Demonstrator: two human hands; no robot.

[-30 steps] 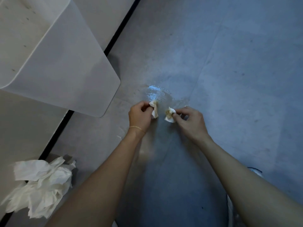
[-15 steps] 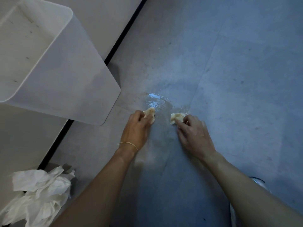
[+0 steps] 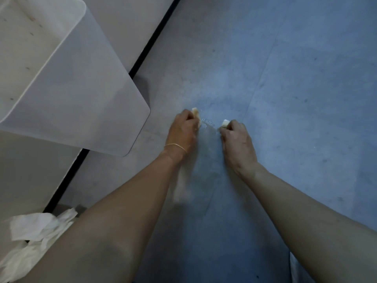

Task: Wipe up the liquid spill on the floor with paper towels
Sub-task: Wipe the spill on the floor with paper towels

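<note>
Both hands have slid forward across the floor [image 3: 295, 99] since half a second ago, and the shiny patch that lay ahead of them has shrunk to a thin glint. What remains of the spill [image 3: 207, 123] shows only as that faint wet sheen between the two hands, and its outline is hard to trace against the grey-blue surface. Most of each paper wad is buried under fingers: a small yellowish tip of the left wad [image 3: 196, 112] pokes out past the left hand [image 3: 182, 131], and a pale corner of the right wad [image 3: 225, 122] shows ahead of the right hand [image 3: 236, 137]. A pale object [image 3: 293, 268] at the lower right is cut off by the frame and cannot be identified. To the left, a white bin [image 3: 81, 88] stands near the left hand without touching it, its rim running out of the frame, and a black strip [image 3: 151, 41] runs diagonally behind it along the floor's edge. A heap of crumpled paper towels [image 3: 36, 231] sits at the lower left, partly covered by the left forearm. Ahead and to the right the floor runs on, marked only by small dark specks. Each hand is curled tightly around its own wad and presses it down onto the floor, the two wads near each other but apart. A thin gold bracelet [image 3: 175, 145] circles the left wrist.
</note>
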